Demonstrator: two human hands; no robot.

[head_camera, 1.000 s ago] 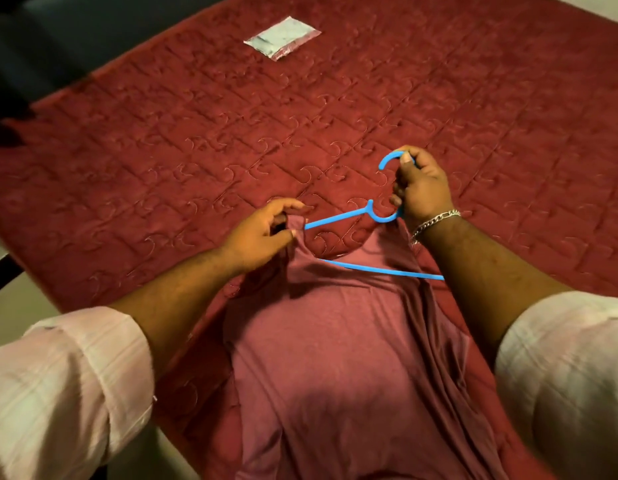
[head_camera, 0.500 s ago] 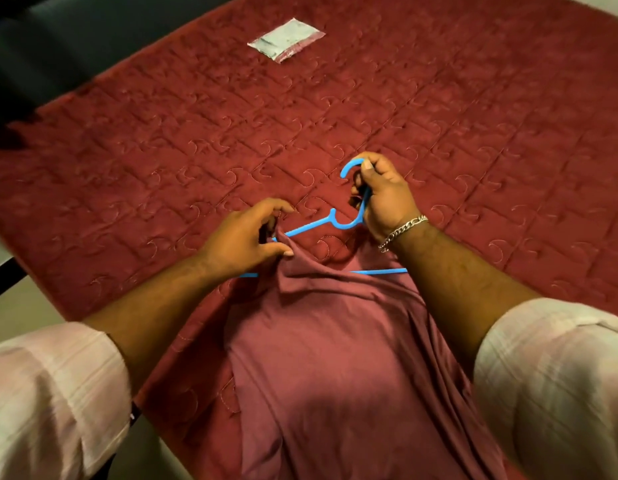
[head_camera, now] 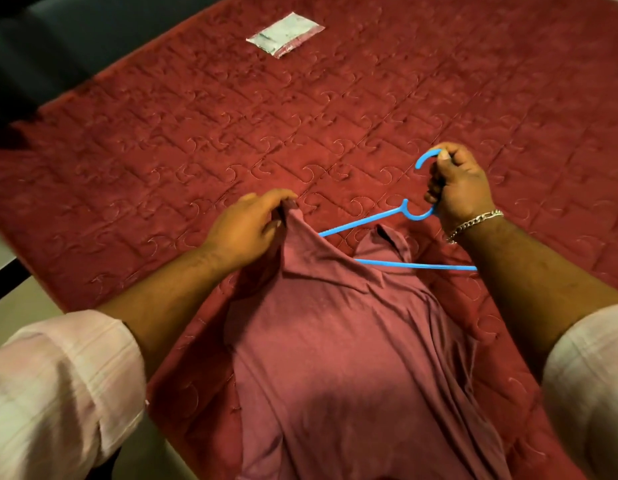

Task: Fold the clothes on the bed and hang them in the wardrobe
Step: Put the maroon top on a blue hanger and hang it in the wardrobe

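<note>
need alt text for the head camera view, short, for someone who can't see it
A person's right hand grips the hook of a blue hanger while the left hand pinches the shoulder of a maroon shirt, working the hanger into it on a red quilted bed. A small plastic packet lies farther up the bed.

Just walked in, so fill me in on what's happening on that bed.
A person is putting a maroon shirt onto a blue hanger on the red quilt. The right hand grips the hanger's hook, the left hand pinches the shirt's shoulder over one hanger arm. The other hanger arm lies bare.
</note>
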